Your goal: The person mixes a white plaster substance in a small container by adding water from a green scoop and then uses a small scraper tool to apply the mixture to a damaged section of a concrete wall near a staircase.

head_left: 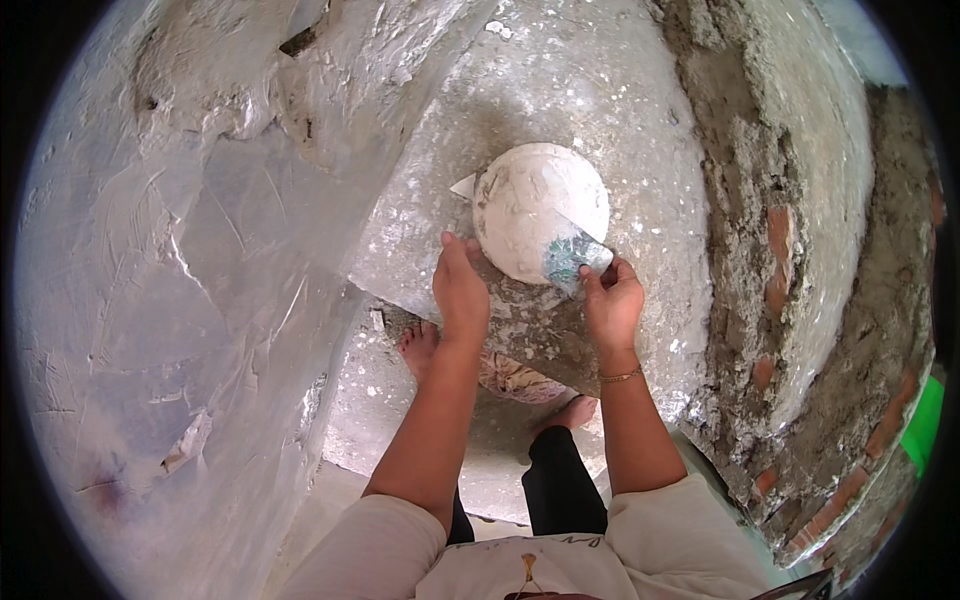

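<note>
A round white tub or bowl (535, 195), coated with white plaster-like material, is on the speckled step in front of me. Whether it is full or upside down I cannot tell. My right hand (614, 305) pinches the corner of a thin, flat scraper-like piece (572, 255), patchy blue-green and white, lying over the near right part of the white round. Beside the near left rim, my left hand (461, 295) has its fingers stretched out and holds nothing visible; contact with the rim is unclear. A small white pointed piece (463, 186) sticks out at the far left rim.
A wall with rough, partly smoothed plaster (240, 250) rises at my left. To the right runs a broken edge with exposed brick (778, 250). My bare feet (420, 345) are on the lower level, below a raised step edge (535, 315). Something green (922, 425) shows far right.
</note>
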{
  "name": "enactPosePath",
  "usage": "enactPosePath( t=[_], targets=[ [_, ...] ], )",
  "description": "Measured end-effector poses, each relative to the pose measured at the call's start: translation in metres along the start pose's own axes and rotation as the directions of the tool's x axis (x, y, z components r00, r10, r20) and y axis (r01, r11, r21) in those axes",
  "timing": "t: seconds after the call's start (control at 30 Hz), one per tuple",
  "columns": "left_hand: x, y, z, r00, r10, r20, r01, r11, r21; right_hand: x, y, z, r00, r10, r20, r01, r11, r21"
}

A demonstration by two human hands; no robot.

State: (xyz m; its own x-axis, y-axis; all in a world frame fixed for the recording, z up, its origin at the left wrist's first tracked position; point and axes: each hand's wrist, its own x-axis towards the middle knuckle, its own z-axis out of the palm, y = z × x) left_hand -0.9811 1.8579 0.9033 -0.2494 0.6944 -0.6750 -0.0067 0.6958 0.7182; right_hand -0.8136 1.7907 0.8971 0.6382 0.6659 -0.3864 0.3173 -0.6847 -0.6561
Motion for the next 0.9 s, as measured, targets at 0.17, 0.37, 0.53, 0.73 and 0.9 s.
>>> enactPosePath(
  t=[0.17, 0.37, 0.53, 0.73, 0.9],
  targets=[
    [-0.003, -0.004, 0.004, 1.0, 0.028, 0.006, -0.027, 0.991, -0.132, -0.008, -0.025, 0.002, 0.999, -0.007, -0.052, 0.014, 0.991, 0.131],
    [0.001, -0.008, 0.002, 0.999, 0.038, 0.004, -0.037, 0.985, -0.17, 0.01, -0.034, -0.005, 0.976, 0.164, 0.145, -0.212, 0.879, 0.426],
    [0.005, -0.013, 0.004, 0.999, 0.037, 0.0, -0.036, 0.968, -0.248, 0.012, -0.041, -0.008, 0.956, 0.19, 0.222, -0.286, 0.767, 0.574],
    [0.003, -0.007, 0.003, 1.0, 0.02, 0.024, -0.013, 0.963, -0.27, 0.014, -0.04, -0.01, 0.933, 0.208, 0.293, -0.35, 0.704, 0.617],
    [0.003, -0.017, 0.001, 1.0, 0.011, 0.026, -0.007, 0.986, -0.166, 0.011, -0.027, -0.004, 0.879, 0.271, 0.392, -0.476, 0.505, 0.72]
  ],
)
